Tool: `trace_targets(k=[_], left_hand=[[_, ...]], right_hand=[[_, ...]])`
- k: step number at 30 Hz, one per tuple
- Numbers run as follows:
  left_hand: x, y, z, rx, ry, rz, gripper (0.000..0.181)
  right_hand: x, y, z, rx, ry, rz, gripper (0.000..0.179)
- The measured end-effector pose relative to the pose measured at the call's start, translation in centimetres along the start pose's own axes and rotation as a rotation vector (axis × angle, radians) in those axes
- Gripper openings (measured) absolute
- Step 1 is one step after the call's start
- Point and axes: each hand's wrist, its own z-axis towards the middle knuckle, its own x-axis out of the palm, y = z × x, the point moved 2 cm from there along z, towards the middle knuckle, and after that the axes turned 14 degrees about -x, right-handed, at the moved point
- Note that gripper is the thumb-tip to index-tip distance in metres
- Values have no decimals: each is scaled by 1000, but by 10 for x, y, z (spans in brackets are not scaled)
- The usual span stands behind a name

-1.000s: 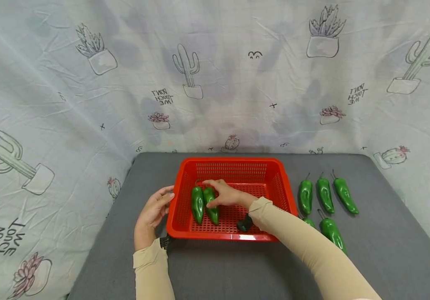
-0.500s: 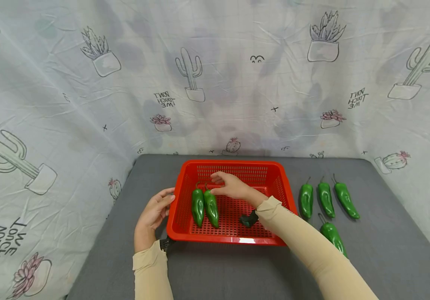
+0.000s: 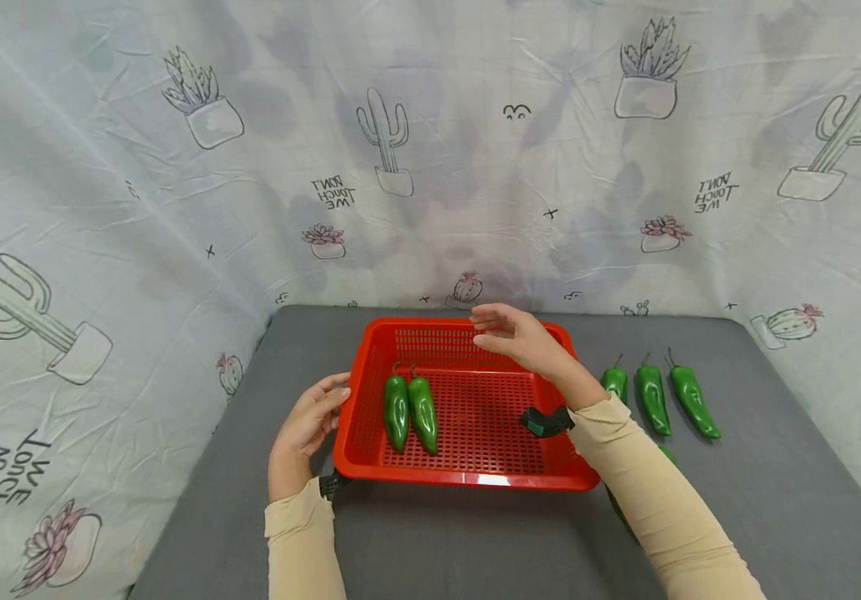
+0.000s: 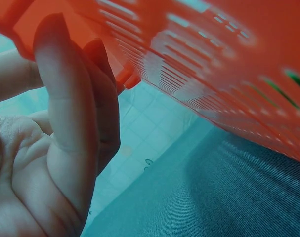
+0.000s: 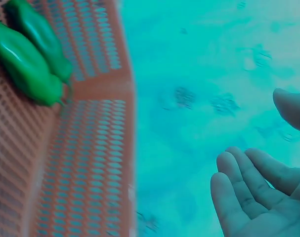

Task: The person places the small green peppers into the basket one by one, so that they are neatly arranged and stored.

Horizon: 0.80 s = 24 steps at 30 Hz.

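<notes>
A red slotted plastic basket (image 3: 468, 481) stands on the grey table. Two green chili peppers, a left one (image 3: 396, 412) and a right one (image 3: 422, 417), lie side by side on its floor, stems away from me. At the basket's left side, my left hand (image 3: 312, 423) holds the rim; in the left wrist view its fingers (image 4: 68, 94) curl up against the red edge. Above the back right part of the basket hovers my right hand (image 3: 526, 340), holding nothing. Its fingers (image 5: 238, 190) are extended and the thumb is apart in the right wrist view.
To the right of the basket, three green peppers (image 3: 653, 398) lie in a row. My right forearm (image 3: 648, 483) partly covers more green (image 3: 666, 452) nearer me. A cactus-print curtain (image 3: 430, 167) hangs behind and beside the table (image 3: 460, 542).
My right hand has let go of the right-hand pepper in the basket, risen and moved right and back. The left hand stays at the rim.
</notes>
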Motion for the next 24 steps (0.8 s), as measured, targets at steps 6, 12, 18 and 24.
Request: trace_targets(k=[6,12,18,24], left_hand=[[0,0,0,1,1,-3,34],[1,1,0,2,4,-10,34],[3,0,-1,8,5,-9,32],[4,1,0,6,-8,-17,30]], right_hand=[[-28,11,-20,-47,-50,-32,52],[-53,10,-47,-49,-96,-32,52],[-74,8,-77,-83,-167,-56,50],[-89,9,-110,-86,-244,-132,50]])
